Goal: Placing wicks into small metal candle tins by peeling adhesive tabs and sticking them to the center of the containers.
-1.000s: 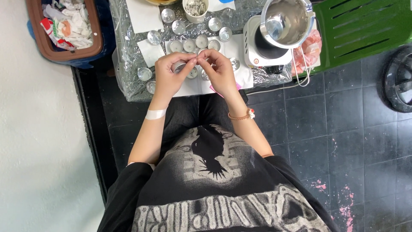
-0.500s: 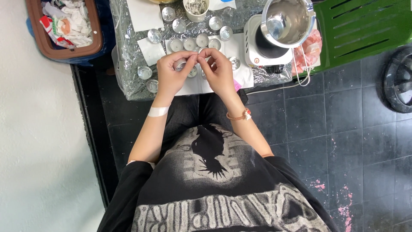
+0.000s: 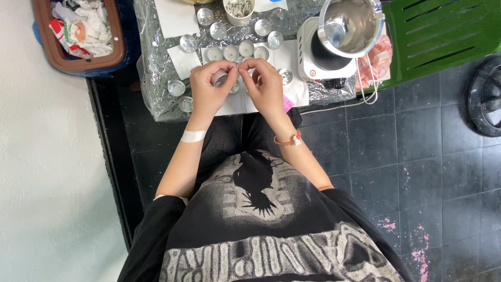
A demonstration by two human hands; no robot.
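Left hand (image 3: 209,89) and right hand (image 3: 265,86) pinch a small metal cup (image 3: 223,79) together over the table's near edge (image 3: 162,112). Crowded neighbouring cups (image 3: 230,53) risk being knocked.

Worktop (image 3: 156,78) crowded: small metal cups (image 3: 229,52) ring my grip; hotplate with pot (image 3: 349,26) blocks right; near edge free.

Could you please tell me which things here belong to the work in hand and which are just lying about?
In hand: left hand and right hand pinching something tiny; small round metal cups; white cup of small bits.
Lying about: steel pot on hotplate; brown bin of scraps; green board.
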